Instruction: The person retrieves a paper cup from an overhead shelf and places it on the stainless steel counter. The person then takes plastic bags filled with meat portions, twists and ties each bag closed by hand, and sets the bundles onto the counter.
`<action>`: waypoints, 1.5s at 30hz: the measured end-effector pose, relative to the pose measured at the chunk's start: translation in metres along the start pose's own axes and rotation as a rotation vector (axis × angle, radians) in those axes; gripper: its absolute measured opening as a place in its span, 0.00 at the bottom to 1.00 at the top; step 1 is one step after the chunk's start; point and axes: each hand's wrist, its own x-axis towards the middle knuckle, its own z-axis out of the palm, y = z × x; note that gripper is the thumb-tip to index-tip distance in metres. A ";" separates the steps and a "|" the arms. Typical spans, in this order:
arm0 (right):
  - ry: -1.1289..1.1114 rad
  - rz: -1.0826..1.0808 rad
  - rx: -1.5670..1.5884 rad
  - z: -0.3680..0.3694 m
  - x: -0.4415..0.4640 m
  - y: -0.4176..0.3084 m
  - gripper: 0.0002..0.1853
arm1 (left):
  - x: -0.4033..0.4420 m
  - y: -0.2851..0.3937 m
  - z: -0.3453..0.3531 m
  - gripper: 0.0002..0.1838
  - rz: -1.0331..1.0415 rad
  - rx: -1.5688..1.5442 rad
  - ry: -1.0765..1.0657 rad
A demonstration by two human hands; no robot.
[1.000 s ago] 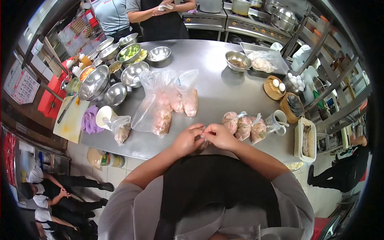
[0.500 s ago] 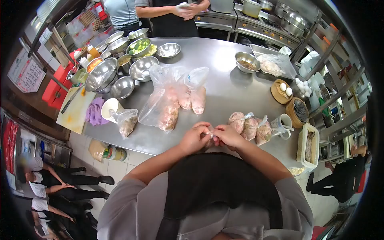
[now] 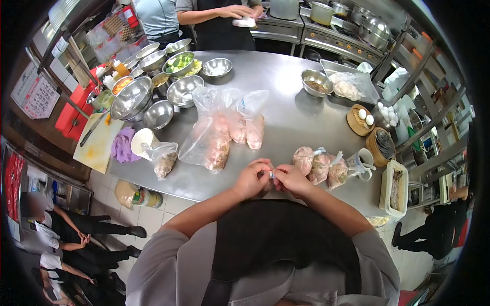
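At the table's near edge my left hand [image 3: 253, 179] and my right hand [image 3: 290, 179] meet, fingers pinched together. Between the fingertips shows a small white and bluish scrap [image 3: 271, 174], too small to name. Just right of my right hand sit several knotted plastic bags of raw meat [image 3: 320, 168]. Further off to the left lie larger clear bags of pale raw meat [image 3: 237, 127], their tops loose. A smaller bag of meat [image 3: 164, 166] rests by a white tub [image 3: 144, 143] tipped on its side.
Steel bowls [image 3: 158, 114] crowd the left, beside a purple cloth [image 3: 125, 144] and a cutting board with a knife [image 3: 95, 148]. At right stand a white jug [image 3: 363, 160], bamboo steamers [image 3: 383, 142] and a white basket [image 3: 393, 188]. A co-worker's hands [image 3: 240, 14] are across the table.
My fingers have shifted slightly, and the small scrap shows more clearly between them. Across the table, the co-worker's hands have parted, with a white cloth-like thing under one.
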 end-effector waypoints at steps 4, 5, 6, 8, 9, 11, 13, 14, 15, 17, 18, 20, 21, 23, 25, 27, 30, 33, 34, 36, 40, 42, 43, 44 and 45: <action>-0.010 -0.003 -0.034 0.001 0.001 -0.001 0.12 | -0.001 -0.011 0.001 0.03 0.024 0.043 0.020; 0.062 -0.100 -0.096 0.002 0.002 0.001 0.12 | -0.002 -0.017 0.003 0.03 0.024 0.045 0.057; 0.136 -0.199 -0.158 0.004 0.003 0.003 0.13 | -0.001 -0.019 0.005 0.03 0.026 0.047 0.093; 0.188 -0.344 -0.257 0.006 0.001 0.007 0.14 | -0.003 -0.023 0.004 0.03 -0.098 0.026 0.118; 0.163 -0.388 -0.291 0.009 -0.003 0.008 0.15 | -0.003 -0.020 0.003 0.03 -0.161 0.016 0.128; 0.134 -0.382 -0.369 0.013 -0.006 0.006 0.16 | -0.003 -0.012 0.002 0.03 -0.226 -0.073 0.104; 0.178 -0.330 -0.279 0.011 0.005 0.016 0.16 | -0.003 -0.008 0.001 0.05 -0.221 -0.127 0.082; 0.200 -0.305 -0.233 0.010 0.010 0.022 0.15 | -0.003 -0.009 -0.001 0.06 -0.184 -0.138 0.074; 0.205 -0.322 -0.230 0.009 0.010 0.021 0.15 | -0.003 -0.011 -0.002 0.06 -0.149 -0.149 0.067; 0.210 -0.350 -0.223 0.011 0.008 0.021 0.15 | -0.005 -0.016 -0.001 0.07 -0.142 -0.188 0.055; 0.213 -0.357 -0.237 0.011 0.008 0.022 0.15 | -0.005 -0.015 -0.002 0.07 -0.141 -0.208 0.049; 0.219 -0.371 -0.266 0.011 0.010 0.023 0.15 | -0.006 -0.012 -0.004 0.07 -0.192 -0.227 0.013; 0.234 -0.375 -0.300 0.012 0.007 0.018 0.15 | -0.005 -0.010 -0.005 0.07 -0.218 -0.236 -0.004; 0.259 -0.381 -0.368 0.012 0.000 0.009 0.16 | -0.005 -0.020 -0.003 0.07 -0.213 -0.338 -0.031; 0.249 -0.331 -0.347 0.014 -0.003 0.004 0.15 | -0.005 -0.020 -0.005 0.07 -0.221 -0.377 -0.060; 0.232 -0.340 -0.335 0.015 -0.005 0.002 0.14 | -0.005 -0.020 -0.009 0.07 -0.238 -0.355 -0.092; 0.213 -0.394 -0.325 0.013 -0.007 0.002 0.11 | -0.004 -0.019 -0.012 0.09 -0.238 -0.426 -0.181; 0.194 -0.377 -0.322 0.012 -0.007 0.006 0.12 | -0.002 -0.006 -0.018 0.09 -0.366 -0.564 -0.311; 0.183 -0.390 -0.335 0.010 -0.005 0.008 0.13 | -0.002 -0.006 -0.018 0.09 -0.399 -0.571 -0.289; 0.186 -0.407 -0.344 0.009 -0.001 0.013 0.14 | -0.004 -0.009 -0.016 0.08 -0.467 -0.584 -0.243; 0.219 -0.410 -0.378 0.008 0.002 0.015 0.14 | -0.009 -0.013 -0.011 0.11 -0.295 -0.100 -0.129; 0.206 -0.383 -0.397 0.008 -0.001 0.011 0.14 | -0.011 -0.009 -0.013 0.11 -0.276 -0.069 -0.106; 0.192 -0.362 -0.396 0.009 -0.004 0.006 0.14 | -0.011 -0.005 -0.013 0.11 -0.296 -0.102 -0.110; 0.177 -0.342 -0.396 0.009 -0.005 0.003 0.14 | -0.010 -0.001 -0.013 0.11 -0.316 -0.132 -0.114; 0.186 -0.359 -0.398 0.009 -0.003 0.006 0.13 | -0.010 0.002 -0.014 0.11 -0.338 -0.164 -0.116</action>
